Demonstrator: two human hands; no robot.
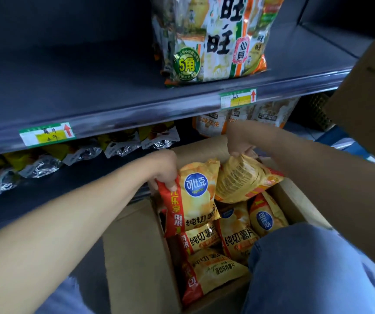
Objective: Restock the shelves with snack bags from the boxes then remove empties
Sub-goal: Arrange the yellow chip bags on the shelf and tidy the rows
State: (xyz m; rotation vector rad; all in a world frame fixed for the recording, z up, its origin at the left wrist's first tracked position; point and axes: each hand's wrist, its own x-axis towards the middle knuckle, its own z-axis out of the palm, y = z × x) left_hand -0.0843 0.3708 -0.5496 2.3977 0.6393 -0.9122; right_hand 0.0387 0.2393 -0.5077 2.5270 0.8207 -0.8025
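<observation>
The person is taking stock out of the open box [136, 245]. The left hand [164, 168] is closing its fingers on a chip bag [195, 196], the right hand [238, 141] is pinching another bag [243, 177]. Next, I think, both are going onto the bare shelf [69, 87] above.

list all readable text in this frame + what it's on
"旺旺", "仙贝", "5角": big bag on upper shelf
"可比克", "纯切": chip bag in left hand
"纯切薯片": bags in box
"多味花生": orange bag
Shelf tags: handwriting unclear
Bag in right hand: back print blurred
</observation>
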